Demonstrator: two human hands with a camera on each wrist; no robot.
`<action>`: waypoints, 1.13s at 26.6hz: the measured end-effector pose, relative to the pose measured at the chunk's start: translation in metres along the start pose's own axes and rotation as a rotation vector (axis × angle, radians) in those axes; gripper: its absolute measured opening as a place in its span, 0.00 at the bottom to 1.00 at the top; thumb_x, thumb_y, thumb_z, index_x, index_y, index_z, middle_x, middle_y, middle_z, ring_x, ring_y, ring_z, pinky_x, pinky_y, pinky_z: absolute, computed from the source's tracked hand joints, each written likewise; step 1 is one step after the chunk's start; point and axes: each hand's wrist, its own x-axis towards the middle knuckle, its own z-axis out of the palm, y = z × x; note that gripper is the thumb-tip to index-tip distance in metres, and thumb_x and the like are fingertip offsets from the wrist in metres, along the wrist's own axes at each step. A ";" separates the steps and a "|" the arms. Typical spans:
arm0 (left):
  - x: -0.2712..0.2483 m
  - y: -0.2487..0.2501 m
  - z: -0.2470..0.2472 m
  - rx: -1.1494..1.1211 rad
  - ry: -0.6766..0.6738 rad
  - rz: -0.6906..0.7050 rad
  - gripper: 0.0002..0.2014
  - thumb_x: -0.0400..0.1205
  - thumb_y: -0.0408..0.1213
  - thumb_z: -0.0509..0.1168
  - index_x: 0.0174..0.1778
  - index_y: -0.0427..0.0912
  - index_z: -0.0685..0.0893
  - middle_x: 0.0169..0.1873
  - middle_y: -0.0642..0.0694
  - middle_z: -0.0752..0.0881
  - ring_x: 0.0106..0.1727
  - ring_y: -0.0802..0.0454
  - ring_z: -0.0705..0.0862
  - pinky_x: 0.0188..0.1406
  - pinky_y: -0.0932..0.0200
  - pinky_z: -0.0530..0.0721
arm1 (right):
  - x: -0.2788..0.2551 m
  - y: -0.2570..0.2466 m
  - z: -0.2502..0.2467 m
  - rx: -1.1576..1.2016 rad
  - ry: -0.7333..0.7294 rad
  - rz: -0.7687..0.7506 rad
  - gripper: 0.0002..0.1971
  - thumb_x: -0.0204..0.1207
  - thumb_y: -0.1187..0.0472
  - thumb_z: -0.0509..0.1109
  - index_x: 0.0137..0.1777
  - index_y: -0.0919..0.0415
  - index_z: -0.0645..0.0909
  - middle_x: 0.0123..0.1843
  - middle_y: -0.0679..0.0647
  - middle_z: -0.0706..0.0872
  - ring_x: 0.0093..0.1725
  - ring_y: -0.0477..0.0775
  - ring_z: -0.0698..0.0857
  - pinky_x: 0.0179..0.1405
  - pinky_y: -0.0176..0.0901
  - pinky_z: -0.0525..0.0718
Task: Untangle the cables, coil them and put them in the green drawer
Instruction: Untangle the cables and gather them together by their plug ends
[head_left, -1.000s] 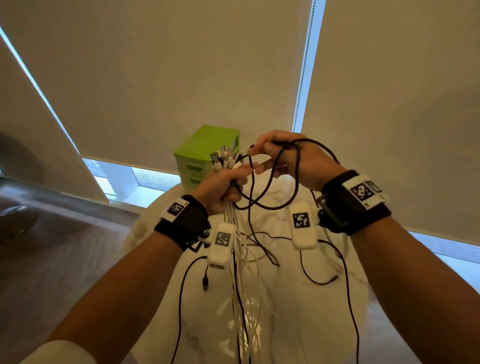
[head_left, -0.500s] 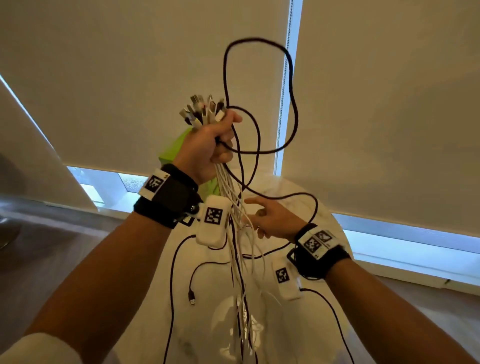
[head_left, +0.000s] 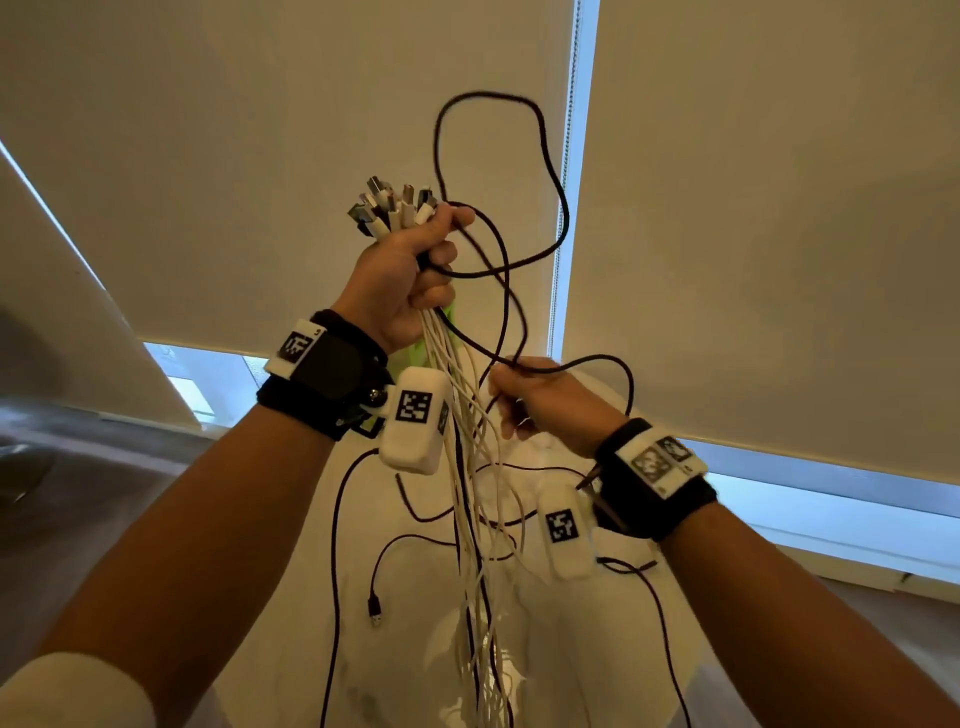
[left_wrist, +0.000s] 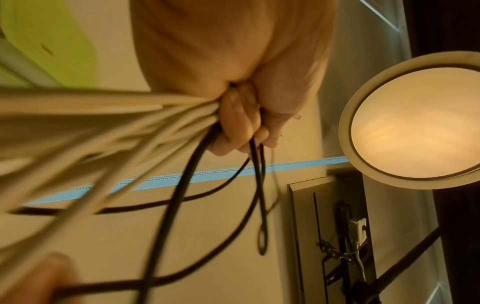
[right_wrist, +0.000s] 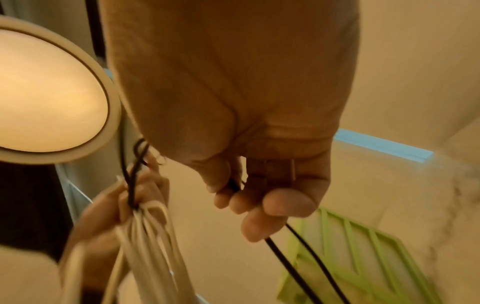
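My left hand (head_left: 415, 265) is raised high and grips a bundle of white cables (head_left: 467, 415) just below their plugs (head_left: 395, 205), which fan out above the fist. A black cable (head_left: 550, 171) also runs through that fist (left_wrist: 241, 123) and loops up over it. Lower and to the right, my right hand (head_left: 540, 400) curls its fingers (right_wrist: 259, 205) round the black cable (right_wrist: 285, 261) where it comes down. The green drawer unit (right_wrist: 358, 257) stands on the table behind the hands and is almost hidden in the head view, with only a sliver (head_left: 447, 317) showing.
Below the hands is a white marble table (head_left: 571, 649) where the cable ends trail, with a loose black plug (head_left: 375, 616) hanging over it. Roller blinds (head_left: 753, 208) cover the window behind. A round ceiling lamp (left_wrist: 415, 123) shows in both wrist views.
My left hand has lifted the bundle well above the drawer unit. My right hand left the top of the black cable, dropped below the left hand and now grips the cable lower down.
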 end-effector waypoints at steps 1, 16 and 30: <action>0.002 -0.001 0.003 0.001 0.014 -0.014 0.11 0.87 0.42 0.59 0.54 0.40 0.83 0.24 0.53 0.69 0.16 0.62 0.58 0.12 0.70 0.59 | -0.006 -0.005 -0.014 0.044 0.028 -0.002 0.12 0.85 0.59 0.58 0.40 0.59 0.76 0.27 0.50 0.74 0.25 0.50 0.77 0.26 0.39 0.74; 0.009 -0.048 0.153 0.241 -0.081 -0.058 0.10 0.86 0.40 0.62 0.51 0.39 0.86 0.28 0.49 0.74 0.19 0.60 0.61 0.15 0.67 0.60 | -0.107 0.054 -0.277 -0.203 1.076 0.196 0.20 0.78 0.50 0.60 0.30 0.64 0.74 0.34 0.64 0.77 0.35 0.60 0.76 0.36 0.51 0.71; -0.024 -0.185 0.281 0.272 -0.240 -0.239 0.19 0.88 0.47 0.56 0.50 0.32 0.79 0.17 0.54 0.73 0.19 0.59 0.67 0.20 0.64 0.68 | -0.192 0.125 -0.239 0.081 0.373 -0.098 0.21 0.80 0.58 0.69 0.72 0.51 0.74 0.59 0.49 0.83 0.55 0.38 0.83 0.50 0.26 0.80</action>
